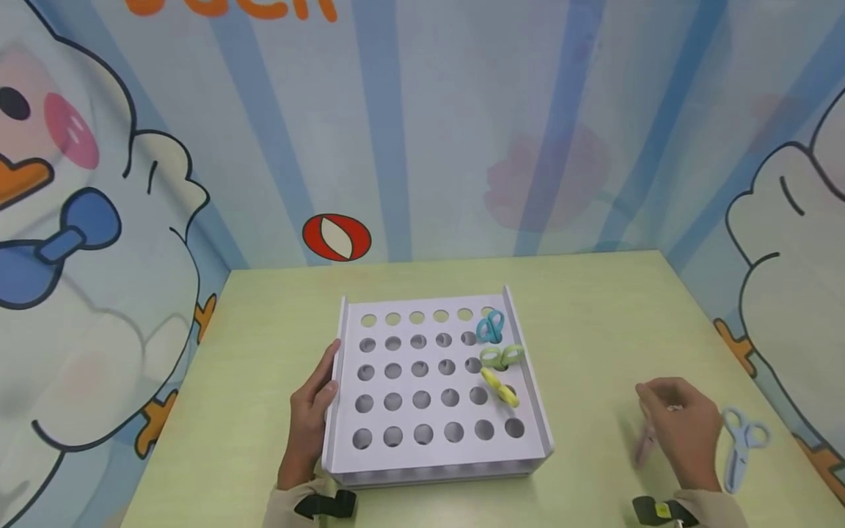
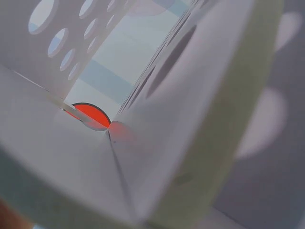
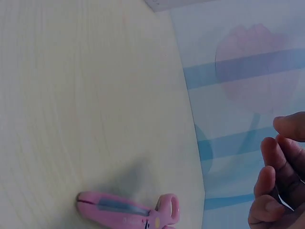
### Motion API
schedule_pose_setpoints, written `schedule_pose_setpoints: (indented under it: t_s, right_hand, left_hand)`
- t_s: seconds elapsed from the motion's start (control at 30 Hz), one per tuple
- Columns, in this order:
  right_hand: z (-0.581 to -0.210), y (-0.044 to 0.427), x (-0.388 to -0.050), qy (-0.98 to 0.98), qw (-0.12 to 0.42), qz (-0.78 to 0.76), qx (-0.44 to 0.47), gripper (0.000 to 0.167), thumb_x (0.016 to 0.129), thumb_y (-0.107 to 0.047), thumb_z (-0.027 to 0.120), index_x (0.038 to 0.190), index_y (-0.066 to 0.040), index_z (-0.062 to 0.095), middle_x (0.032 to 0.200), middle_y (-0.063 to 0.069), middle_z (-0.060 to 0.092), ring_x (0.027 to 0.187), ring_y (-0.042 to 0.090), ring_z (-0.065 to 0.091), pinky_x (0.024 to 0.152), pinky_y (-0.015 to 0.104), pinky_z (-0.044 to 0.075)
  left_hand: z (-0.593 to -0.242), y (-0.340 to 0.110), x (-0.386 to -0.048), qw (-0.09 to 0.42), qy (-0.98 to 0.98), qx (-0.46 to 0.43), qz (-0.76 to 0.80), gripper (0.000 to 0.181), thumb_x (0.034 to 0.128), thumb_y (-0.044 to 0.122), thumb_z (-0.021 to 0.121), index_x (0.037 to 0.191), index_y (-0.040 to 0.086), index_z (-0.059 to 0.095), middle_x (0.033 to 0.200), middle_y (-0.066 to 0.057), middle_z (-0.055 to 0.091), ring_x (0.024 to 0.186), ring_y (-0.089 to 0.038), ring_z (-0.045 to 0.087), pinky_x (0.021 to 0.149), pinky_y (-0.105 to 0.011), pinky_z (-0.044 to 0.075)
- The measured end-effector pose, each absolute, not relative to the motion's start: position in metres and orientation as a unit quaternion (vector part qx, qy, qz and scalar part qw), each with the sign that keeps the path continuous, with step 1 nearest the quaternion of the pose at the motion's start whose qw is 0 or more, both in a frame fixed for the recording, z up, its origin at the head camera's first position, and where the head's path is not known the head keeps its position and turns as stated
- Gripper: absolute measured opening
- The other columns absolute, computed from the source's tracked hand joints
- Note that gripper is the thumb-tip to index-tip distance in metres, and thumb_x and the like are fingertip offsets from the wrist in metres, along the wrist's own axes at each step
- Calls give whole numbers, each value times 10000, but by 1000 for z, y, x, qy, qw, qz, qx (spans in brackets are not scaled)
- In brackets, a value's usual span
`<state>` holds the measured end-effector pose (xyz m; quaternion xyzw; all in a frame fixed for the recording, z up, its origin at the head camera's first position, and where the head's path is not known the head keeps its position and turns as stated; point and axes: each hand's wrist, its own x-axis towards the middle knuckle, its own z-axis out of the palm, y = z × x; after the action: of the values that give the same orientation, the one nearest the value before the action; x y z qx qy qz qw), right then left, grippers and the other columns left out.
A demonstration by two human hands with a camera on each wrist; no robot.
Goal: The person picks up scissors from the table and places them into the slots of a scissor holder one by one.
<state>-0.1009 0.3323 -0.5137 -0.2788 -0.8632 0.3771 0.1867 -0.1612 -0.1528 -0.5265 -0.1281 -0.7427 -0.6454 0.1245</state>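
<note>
A white rack [image 1: 407,385] with rows of round holes stands on the table. My left hand [image 1: 309,418] holds its left side; some of its fingers are hidden. The left wrist view shows the rack's hollow inside [image 2: 62,129] close up. Along the rack's right edge sit blue scissors [image 1: 491,327], green scissors [image 1: 502,357] and yellow scissors [image 1: 499,388]. My right hand [image 1: 686,429] hovers over pink scissors [image 1: 645,443], fingers loosely curled. In the right wrist view, the pink scissors [image 3: 119,210] lie apart from the fingertips [image 3: 269,179].
Light blue scissors [image 1: 741,447] lie on the table just right of my right hand. The pale yellow table [image 1: 581,315] meets a striped wall [image 1: 436,147] at the back. Painted side walls with white cartoon figures stand at left and right.
</note>
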Motion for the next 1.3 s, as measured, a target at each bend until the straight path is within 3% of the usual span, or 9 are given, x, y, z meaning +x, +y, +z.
schedule_pose_setpoints:
  t_s: [0.17,0.33,0.47,0.53,0.63,0.8,1.0,1.3]
  right_hand:
    - [-520,342,-97,-884,138,333,-297,306,920,-309,689,1002,-15,719,894,173,735,670,84,571,593,209,382]
    - [-528,353,-95,-900,112,304,-292,396,929,-386,672,959,5,719,1003,244,732,804,309,661,634,327,439]
    - [-536,358,-95,-904,112,297,-288,408,914,-369,682,937,36,729,1094,271,716,991,397,643,790,433,441]
    - [-540,361,-95,-907,103,287,-289,412,908,-369,677,936,38,733,1064,258,725,990,400,639,810,443,415]
    - [-544,365,-96,-914,83,273,-288,400,901,-369,674,920,27,726,892,225,729,861,387,633,742,415,369]
    - [-548,372,-96,-924,20,265,-275,387,892,-392,677,954,-11,713,919,210,707,810,378,611,645,374,365]
    - [-549,377,-94,-934,-42,242,-262,367,869,-430,677,849,-64,673,833,207,704,743,373,622,550,330,372]
    - [-548,373,-94,-932,-69,229,-274,478,869,-450,658,953,19,694,806,173,693,699,297,594,523,319,374]
  left_hand:
    - [-527,-153,-161,127,-743,-133,-643,520,1006,35,422,1518,124,456,1567,-151,425,1386,61,445,1070,-107,379]
    - [-527,-153,-161,127,-743,-131,-644,520,1006,35,421,1517,123,457,1568,-154,423,1384,63,445,1070,-106,376]
    - [-527,-153,-161,128,-744,-130,-643,520,1006,40,422,1517,128,459,1569,-149,424,1383,67,445,1070,-106,373]
    - [-527,-153,-161,129,-745,-131,-641,519,1006,43,424,1517,129,460,1567,-149,429,1380,67,446,1068,-106,375]
    - [-527,-153,-162,130,-746,-133,-639,519,1007,45,425,1518,130,458,1566,-149,431,1382,68,443,1067,-103,375]
    - [-527,-152,-161,131,-745,-136,-640,521,1004,31,424,1517,119,457,1566,-159,426,1388,67,438,1072,-101,371]
    - [-526,-151,-160,126,-741,-140,-644,519,1006,28,424,1518,109,453,1569,-172,414,1391,64,437,1078,-102,371]
    - [-528,-153,-161,129,-739,-141,-646,522,1004,19,420,1519,99,447,1569,-180,409,1393,59,439,1074,-102,377]
